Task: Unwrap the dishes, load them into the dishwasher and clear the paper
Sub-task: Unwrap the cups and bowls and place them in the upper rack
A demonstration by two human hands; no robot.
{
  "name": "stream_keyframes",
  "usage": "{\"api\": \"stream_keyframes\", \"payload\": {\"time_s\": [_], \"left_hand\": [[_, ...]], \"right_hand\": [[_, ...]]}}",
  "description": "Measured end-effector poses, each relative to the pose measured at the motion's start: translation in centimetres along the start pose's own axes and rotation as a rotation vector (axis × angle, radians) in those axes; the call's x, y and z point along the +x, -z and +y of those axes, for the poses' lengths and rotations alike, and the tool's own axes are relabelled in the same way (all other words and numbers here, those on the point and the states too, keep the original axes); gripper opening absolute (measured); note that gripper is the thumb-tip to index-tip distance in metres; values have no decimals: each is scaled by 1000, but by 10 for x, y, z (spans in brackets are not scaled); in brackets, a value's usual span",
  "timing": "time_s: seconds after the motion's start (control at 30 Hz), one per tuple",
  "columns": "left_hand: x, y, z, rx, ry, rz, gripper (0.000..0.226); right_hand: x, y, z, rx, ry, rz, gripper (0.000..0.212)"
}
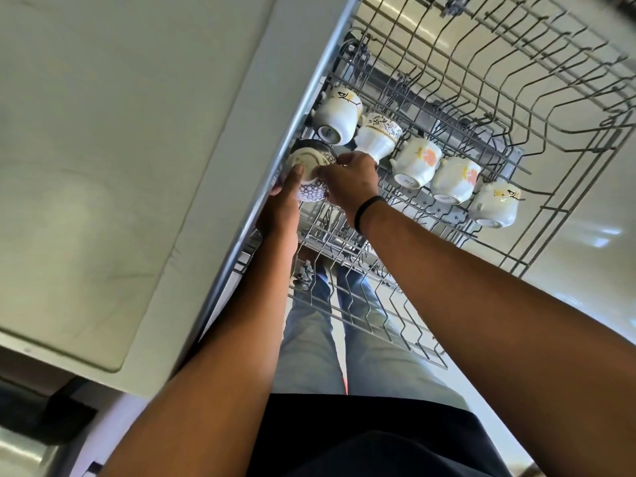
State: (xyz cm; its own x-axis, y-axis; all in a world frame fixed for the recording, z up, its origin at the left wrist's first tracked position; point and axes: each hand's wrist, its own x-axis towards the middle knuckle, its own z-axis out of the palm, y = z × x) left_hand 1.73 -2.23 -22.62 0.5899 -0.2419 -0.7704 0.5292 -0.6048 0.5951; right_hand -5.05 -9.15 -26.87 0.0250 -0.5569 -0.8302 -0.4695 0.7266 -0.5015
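A small bowl with a dark honeycomb pattern lies bottom-up at the left edge of the pulled-out upper wire rack. My left hand grips it from the left, thumb across its pale base. My right hand, a black band on its wrist, holds the bowl's other side with curled fingers. Several white cups sit inverted in a row beside it: one with a bird motif, a footed one with dark trim, two with orange flowers, and one more. No wrapping paper is in view.
A pale flat panel runs along the rack's left rail. The rack's right and far tines hold nothing. Under it show the lower rack and my jeans-clad legs. A dark object sits at bottom left.
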Motion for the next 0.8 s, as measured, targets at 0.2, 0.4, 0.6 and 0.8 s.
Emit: {"api": "stream_keyframes", "payload": {"time_s": [0.2, 0.4, 0.6, 0.8], "left_hand": [[7, -4, -4, 30, -30, 49, 69], [16, -3, -17, 76, -93, 106, 44], [23, -4, -21, 93, -141, 150, 52], [28, 1, -24, 168, -151, 118, 53]], "right_hand": [[4, -5, 4, -48, 17, -19, 29], [6, -2, 5, -102, 37, -55, 23], [12, -2, 2, -228, 64, -45, 11], [9, 1, -8, -349, 97, -22, 29]]}}
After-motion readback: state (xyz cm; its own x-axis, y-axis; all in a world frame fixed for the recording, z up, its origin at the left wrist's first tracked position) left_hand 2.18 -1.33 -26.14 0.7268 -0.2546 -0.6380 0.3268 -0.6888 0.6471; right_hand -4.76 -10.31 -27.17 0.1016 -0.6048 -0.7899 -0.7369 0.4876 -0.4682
